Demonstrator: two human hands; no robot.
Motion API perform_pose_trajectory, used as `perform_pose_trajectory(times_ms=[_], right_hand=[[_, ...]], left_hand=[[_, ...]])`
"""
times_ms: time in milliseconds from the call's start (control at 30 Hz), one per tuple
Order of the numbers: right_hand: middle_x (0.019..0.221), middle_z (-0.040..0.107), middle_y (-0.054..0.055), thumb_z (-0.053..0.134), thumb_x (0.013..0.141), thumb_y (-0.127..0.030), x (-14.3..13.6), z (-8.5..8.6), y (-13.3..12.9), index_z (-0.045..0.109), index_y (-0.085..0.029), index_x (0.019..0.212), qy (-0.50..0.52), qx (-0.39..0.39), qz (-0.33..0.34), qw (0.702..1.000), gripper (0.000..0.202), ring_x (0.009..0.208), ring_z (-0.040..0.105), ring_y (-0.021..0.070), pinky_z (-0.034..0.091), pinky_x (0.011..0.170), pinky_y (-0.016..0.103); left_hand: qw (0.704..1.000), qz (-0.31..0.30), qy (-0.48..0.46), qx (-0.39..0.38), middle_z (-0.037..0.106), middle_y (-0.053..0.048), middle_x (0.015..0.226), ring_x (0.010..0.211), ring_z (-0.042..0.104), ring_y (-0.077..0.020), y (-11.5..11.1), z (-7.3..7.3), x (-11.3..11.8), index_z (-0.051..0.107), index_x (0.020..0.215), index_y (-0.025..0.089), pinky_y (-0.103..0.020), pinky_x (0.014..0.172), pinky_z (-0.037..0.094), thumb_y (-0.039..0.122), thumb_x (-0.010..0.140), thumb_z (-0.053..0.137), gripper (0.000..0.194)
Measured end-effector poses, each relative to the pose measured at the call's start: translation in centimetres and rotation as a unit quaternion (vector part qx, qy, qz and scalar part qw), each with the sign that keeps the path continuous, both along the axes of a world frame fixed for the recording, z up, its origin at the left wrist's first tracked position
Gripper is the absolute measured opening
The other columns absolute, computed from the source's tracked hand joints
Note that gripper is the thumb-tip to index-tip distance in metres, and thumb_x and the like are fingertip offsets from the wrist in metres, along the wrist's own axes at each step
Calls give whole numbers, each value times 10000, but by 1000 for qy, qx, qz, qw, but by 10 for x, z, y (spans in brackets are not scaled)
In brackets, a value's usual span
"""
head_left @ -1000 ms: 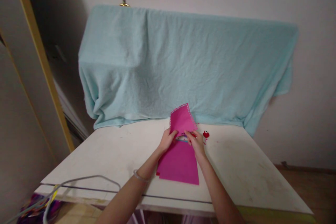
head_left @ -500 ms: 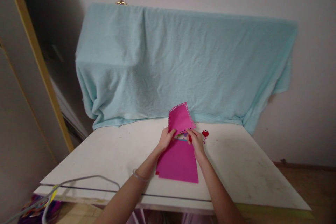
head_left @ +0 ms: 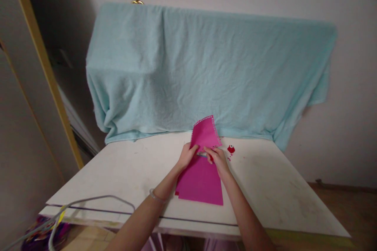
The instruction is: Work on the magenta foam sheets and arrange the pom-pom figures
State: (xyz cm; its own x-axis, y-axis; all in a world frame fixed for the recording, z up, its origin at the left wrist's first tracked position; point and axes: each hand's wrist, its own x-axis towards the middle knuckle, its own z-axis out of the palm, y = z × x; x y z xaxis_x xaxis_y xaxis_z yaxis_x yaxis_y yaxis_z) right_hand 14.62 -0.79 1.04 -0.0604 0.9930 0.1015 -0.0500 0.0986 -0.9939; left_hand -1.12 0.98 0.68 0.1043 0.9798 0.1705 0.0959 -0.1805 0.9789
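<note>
A pink sheet (head_left: 204, 133) with small holes punched along its edges is tilted up above the table. My left hand (head_left: 187, 154) pinches its lower left corner. At its lower right edge, my right hand (head_left: 217, 157) is closed, with something small and red partly hidden in the fingers. A larger magenta sheet (head_left: 200, 182) lies flat below both hands, with a bit of red showing at its lower left corner. To the right of my right hand lies a small red object (head_left: 231, 149) with a white and dark spot, beside tiny pink bits.
The white table (head_left: 265, 188) has a dark line along its front. A light blue cloth (head_left: 212, 70) hangs behind it. A grey cable (head_left: 97, 198) curves over the front left edge, above a colourful bundle (head_left: 44, 233).
My right hand's fingers have moved slightly left along the lower edge of the punched sheet. That sheet has shifted a little to the right.
</note>
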Motion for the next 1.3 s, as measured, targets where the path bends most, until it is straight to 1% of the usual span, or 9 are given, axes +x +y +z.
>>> perform_pose_trajectory(times_ms=[333, 467, 600, 733, 867, 1133, 1300], right_hand=[[433, 444, -45, 673, 763, -527, 1, -3, 2, 573, -172, 538, 0, 9, -18, 1000, 432, 390, 353, 85, 232, 422, 249], [441, 450, -42, 673, 766, -531, 0, -3, 2, 639, -153, 601, 1, 12, -20, 1000, 413, 396, 355, 84, 228, 418, 245], [451, 452, -45, 668, 777, -523, 0, -2, 2, 672, -142, 649, 14, 7, -18, 1000, 401, 388, 348, 75, 223, 412, 240], [456, 470, -37, 624, 814, -523, 1, 0, 2, 692, -129, 691, 39, -11, -12, 999, 418, 373, 363, 75, 226, 403, 236], [440, 471, -27, 562, 850, -531, 2, 3, 0, 687, -122, 676, 62, -13, 1, 998, 461, 371, 375, 82, 239, 402, 236], [458, 499, -20, 554, 841, -546, 1, 4, 0, 650, -135, 639, 72, -35, 7, 997, 468, 365, 389, 84, 249, 398, 235], [433, 476, -24, 564, 832, -557, 1, 2, 2, 546, -166, 532, 67, -31, -6, 997, 493, 358, 385, 86, 259, 398, 238]], left_hand=[[1000, 9, -4, 2, 471, 37, 498, 518, 412, -109, 1, 0, -1, 499, 583, 159, -228, 544, 329, 365, 789, 483, 291], [1000, 11, -7, 1, 467, 37, 494, 513, 410, -109, 2, 0, -1, 492, 583, 161, -229, 541, 323, 358, 795, 480, 289], [1000, 11, -7, 9, 469, 36, 498, 520, 408, -109, 3, 0, -1, 497, 586, 159, -228, 545, 319, 361, 794, 487, 291], [1000, 20, -6, 8, 475, 36, 507, 522, 414, -110, 4, -2, -1, 508, 602, 158, -227, 540, 320, 378, 797, 487, 295], [999, 33, -14, -2, 481, 38, 534, 526, 411, -108, 4, -4, 0, 517, 636, 158, -222, 524, 314, 392, 787, 496, 279], [999, 39, -22, -3, 482, 37, 550, 535, 411, -108, 6, -5, -1, 502, 641, 166, -219, 522, 313, 400, 770, 510, 268], [999, 39, -18, -7, 488, 32, 521, 521, 416, -110, 5, -5, 0, 506, 610, 163, -221, 525, 319, 400, 768, 502, 285]])
